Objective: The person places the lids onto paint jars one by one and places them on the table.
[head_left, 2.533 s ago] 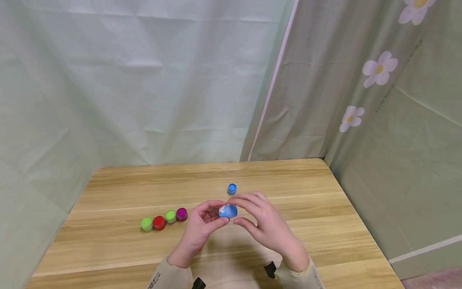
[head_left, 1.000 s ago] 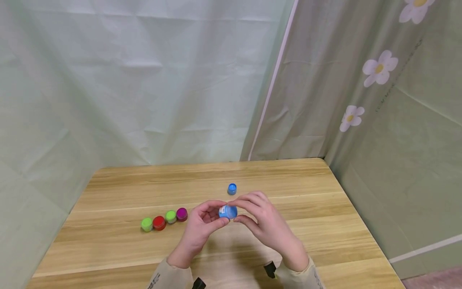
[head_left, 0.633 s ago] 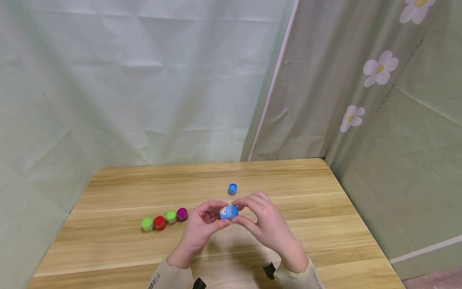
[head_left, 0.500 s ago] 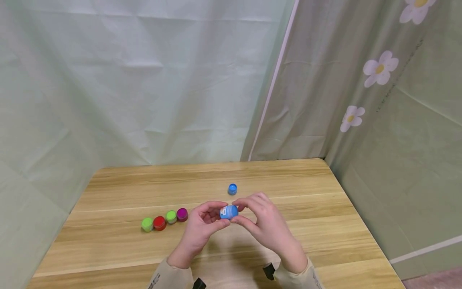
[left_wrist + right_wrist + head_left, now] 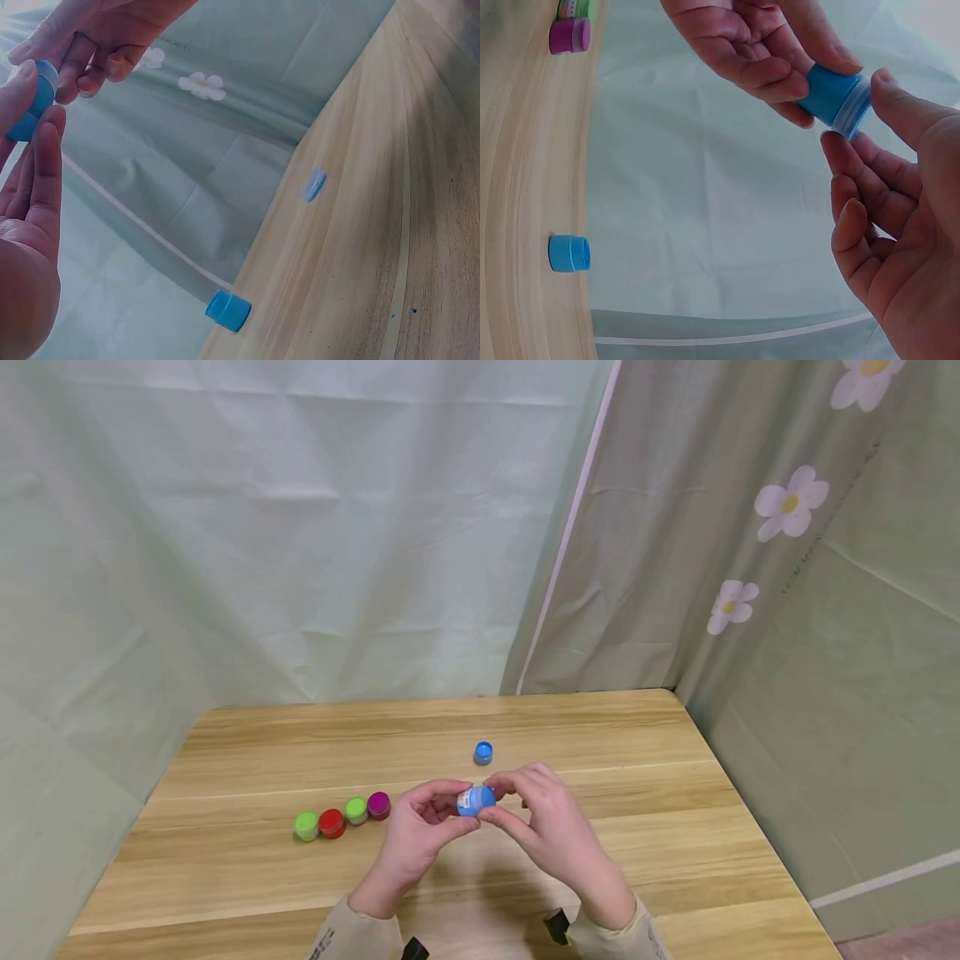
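Head view: small blue pot (image 5: 475, 800) held in the air above the table (image 5: 675, 827), between both hands, near the person's body. Left hand (image 5: 417, 831) pinches its body from the left; right hand (image 5: 547, 827) closes thumb and fingertips on the right-hand end. Right wrist view shows the pot (image 5: 834, 97) lying tilted, long axis running hand to hand, clear-rimmed end towards the right thumb. Loose blue cap (image 5: 483, 752) sits on the table just beyond the hands; nearer the right hand.

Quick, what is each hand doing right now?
Left hand: pinching the small blue jar between thumb and fingers.
Right hand: thumb and fingers on the same jar's clear end.
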`<state>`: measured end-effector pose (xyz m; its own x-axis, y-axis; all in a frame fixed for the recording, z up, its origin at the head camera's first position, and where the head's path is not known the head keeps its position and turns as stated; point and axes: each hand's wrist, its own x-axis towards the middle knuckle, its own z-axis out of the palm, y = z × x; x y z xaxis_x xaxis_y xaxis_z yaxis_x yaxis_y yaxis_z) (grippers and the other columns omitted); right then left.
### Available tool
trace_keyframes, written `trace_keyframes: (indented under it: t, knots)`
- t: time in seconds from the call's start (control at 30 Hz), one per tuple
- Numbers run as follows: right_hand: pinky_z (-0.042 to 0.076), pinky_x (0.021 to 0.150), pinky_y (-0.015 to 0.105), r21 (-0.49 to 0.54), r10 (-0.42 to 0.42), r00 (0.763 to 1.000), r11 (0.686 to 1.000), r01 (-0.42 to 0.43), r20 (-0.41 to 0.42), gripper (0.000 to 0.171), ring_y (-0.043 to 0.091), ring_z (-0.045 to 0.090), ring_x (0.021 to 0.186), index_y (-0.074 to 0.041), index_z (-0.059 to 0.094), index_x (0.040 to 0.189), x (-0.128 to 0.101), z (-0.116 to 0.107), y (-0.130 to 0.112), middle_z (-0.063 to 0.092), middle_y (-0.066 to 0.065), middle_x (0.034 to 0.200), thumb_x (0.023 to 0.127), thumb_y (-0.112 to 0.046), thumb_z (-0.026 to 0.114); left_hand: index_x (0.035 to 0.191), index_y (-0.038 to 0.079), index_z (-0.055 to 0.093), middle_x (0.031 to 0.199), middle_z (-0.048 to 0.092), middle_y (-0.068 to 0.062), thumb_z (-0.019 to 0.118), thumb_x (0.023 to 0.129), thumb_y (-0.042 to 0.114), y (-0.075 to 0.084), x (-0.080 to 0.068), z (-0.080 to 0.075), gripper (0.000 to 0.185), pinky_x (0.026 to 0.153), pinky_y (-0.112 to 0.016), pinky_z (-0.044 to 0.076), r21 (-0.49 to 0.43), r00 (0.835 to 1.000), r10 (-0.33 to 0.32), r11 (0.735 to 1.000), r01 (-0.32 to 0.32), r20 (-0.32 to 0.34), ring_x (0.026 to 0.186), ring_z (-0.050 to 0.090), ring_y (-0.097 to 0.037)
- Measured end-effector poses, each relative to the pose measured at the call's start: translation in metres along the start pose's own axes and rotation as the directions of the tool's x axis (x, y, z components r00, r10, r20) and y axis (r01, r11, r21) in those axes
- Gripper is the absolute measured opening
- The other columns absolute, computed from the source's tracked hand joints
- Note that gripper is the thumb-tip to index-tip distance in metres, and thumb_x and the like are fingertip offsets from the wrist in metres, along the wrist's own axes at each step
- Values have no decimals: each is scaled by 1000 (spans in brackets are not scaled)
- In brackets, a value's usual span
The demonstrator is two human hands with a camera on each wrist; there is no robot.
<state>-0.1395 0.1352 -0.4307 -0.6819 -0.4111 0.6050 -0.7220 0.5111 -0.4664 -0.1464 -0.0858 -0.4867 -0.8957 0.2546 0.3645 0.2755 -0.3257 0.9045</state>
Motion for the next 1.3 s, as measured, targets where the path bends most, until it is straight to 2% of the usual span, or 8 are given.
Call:
trace_keyframes:
  t: [0.2,0.33,0.53,0.73,0.87,1.03,1.2,1.3]
  knots:
    - [52,75,26,10,16,1000,1000,-16,5,29,10,62,100,-18,74,119,1,0,-2,74,-11,106,96,-34,81,123,-14,69,114,79,-1,84,88,-7,-1,0,0,39,86,-29,62,8,998,61,998,-61,-14,96,74,-12]
    - [52,75,26,11,19,1000,1000,-19,6,29,9,62,100,-18,74,119,1,1,-2,74,-11,106,96,-35,81,123,-18,67,115,78,-1,84,87,-7,-1,0,0,41,87,-29,62,10,997,75,997,-75,-14,96,74,-12]
    - [52,75,27,9,22,1000,1000,-22,-9,29,11,62,98,-17,75,121,2,2,-1,74,-9,104,95,-30,82,121,-15,68,112,79,-1,85,85,-9,0,0,2,40,88,-30,62,39,998,46,998,-44,-50,95,74,-12]
    - [52,76,34,54,78,996,996,-76,-43,25,15,62,100,-16,74,128,0,-1,2,73,-11,105,103,-20,74,124,-16,62,112,77,-1,82,84,-15,1,3,0,45,88,-29,61,47,995,-16,999,20,-94,100,74,-12]
    - [54,74,38,80,115,988,991,-107,-102,25,13,62,101,-17,74,129,-2,-9,7,72,-13,104,105,-14,69,130,-13,57,117,75,-6,81,86,-14,4,6,-9,50,91,-31,61,38,987,-103,993,108,-127,104,75,-15]
    - [53,71,32,86,139,981,988,-128,-139,23,12,62,96,-16,75,127,-4,-18,14,74,-10,102,105,-11,67,138,-7,59,124,73,-18,81,90,-8,12,10,-27,52,92,-31,61,100,969,-181,975,200,-167,106,76,-20]
    - [53,72,29,68,159,977,986,-151,-144,21,12,63,95,-13,77,124,-7,-24,19,76,-8,100,105,-10,67,134,-5,59,126,72,-20,81,91,-5,20,15,-49,48,94,-26,58,229,959,-190,944,238,-211,108,73,-16]
    - [53,72,30,53,172,976,985,-167,-135,21,11,65,95,-13,77,123,-8,-28,22,76,-11,100,105,-10,67,130,-2,57,129,72,-20,82,92,-3,24,18,-62,46,94,-24,57,325,963,-172,916,234,-209,109,72,-17]
